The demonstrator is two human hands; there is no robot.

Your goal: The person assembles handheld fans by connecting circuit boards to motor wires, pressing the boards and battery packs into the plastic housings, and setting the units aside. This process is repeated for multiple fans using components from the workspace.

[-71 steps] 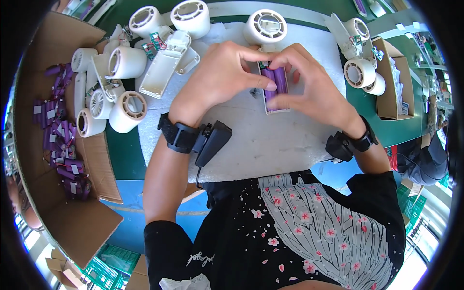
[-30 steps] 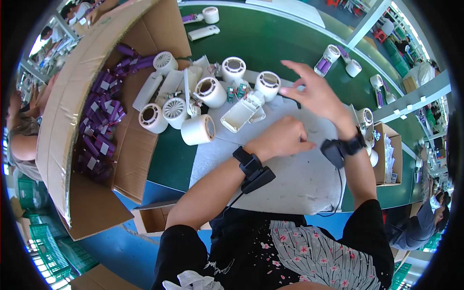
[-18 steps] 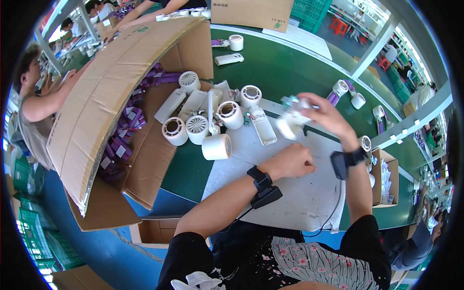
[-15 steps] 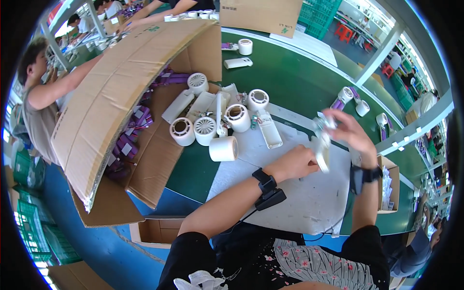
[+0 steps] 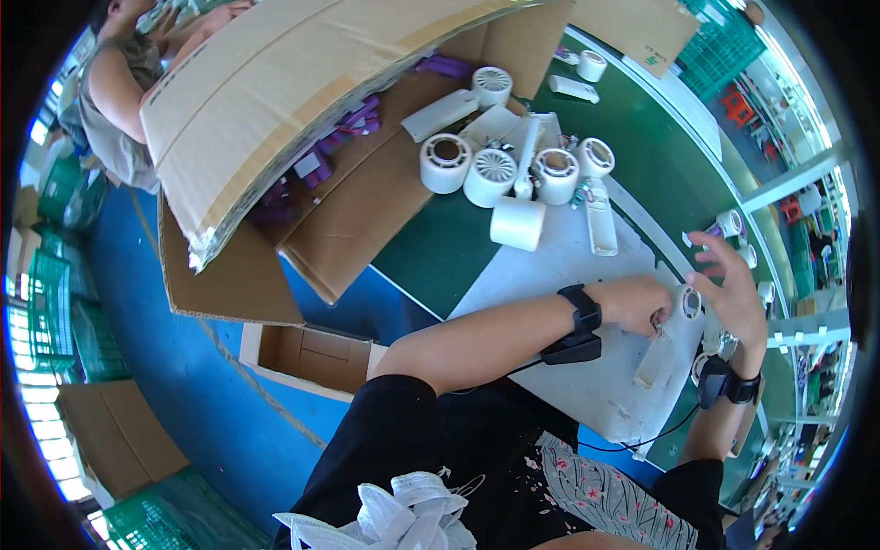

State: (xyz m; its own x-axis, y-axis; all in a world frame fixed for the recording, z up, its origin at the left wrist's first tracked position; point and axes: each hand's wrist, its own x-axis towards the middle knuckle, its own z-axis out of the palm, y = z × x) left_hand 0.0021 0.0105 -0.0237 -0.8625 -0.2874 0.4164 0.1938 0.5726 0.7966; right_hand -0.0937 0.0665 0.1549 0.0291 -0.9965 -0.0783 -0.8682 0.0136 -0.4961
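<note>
A white handheld fan housing [image 5: 669,341], with a round end and a long handle, tilts over the pale work mat [image 5: 513,284]. My left hand [image 5: 634,304] is closed at its left side, fingers curled against it; small parts by the fingertips are too fine to make out. My right hand [image 5: 733,293] is open just right of the round end, fingers spread and thumb close to the housing. Beyond my left forearm lies a group of white fan parts: a white cylinder [image 5: 517,224], a round fan head [image 5: 490,176] with a grille, and a handle shell [image 5: 600,220] with wires.
A large tipped carton [image 5: 302,101] at the left holds purple parts [image 5: 313,167]. Below it stands a smaller cardboard box [image 5: 321,359]. More fan parts [image 5: 729,223] lie along the green table [image 5: 632,137]. Another person [image 5: 115,82] is at the far left.
My view has swung, so the table things appear shifted to the right. My right hand has gone from bent fingers over the housing's upper end to spread fingers beside it. The left hand stays closed.
</note>
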